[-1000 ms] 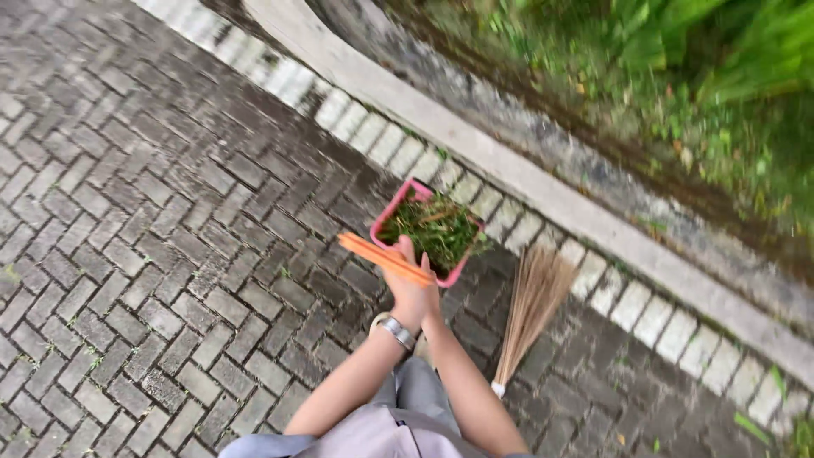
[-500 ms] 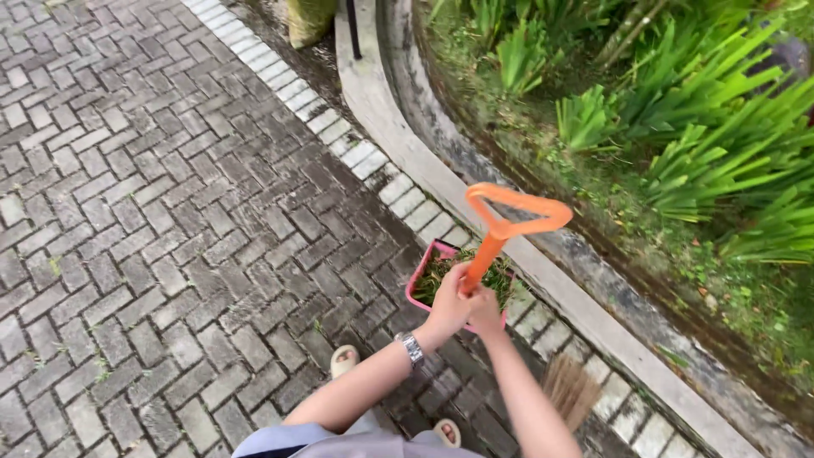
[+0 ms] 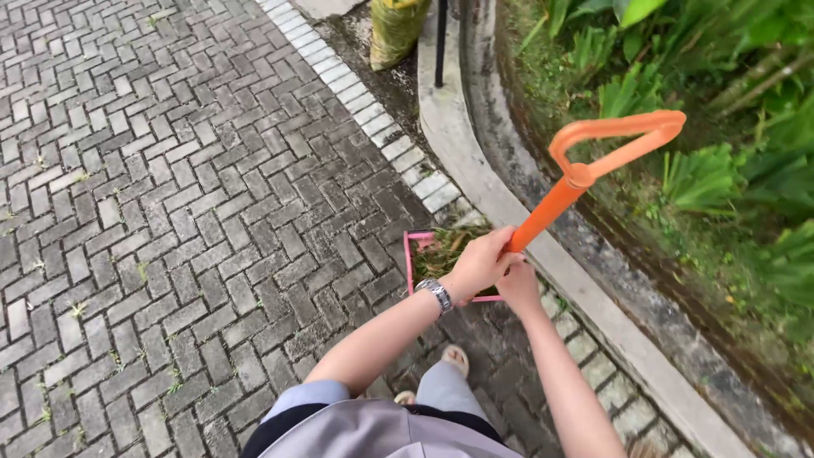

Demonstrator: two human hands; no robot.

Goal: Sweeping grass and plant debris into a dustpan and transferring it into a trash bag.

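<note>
pink dustpan (image 3: 417, 254): mostly hidden by hands | yellow sack (image 3: 394, 25): top cut off

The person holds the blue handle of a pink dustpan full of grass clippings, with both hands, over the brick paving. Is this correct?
Not quite: the handle is orange, not blue, as the head view shows. The rest holds: the left hand and right hand both grip it, and the pink dustpan with grass clippings is over the brick paving.
</note>
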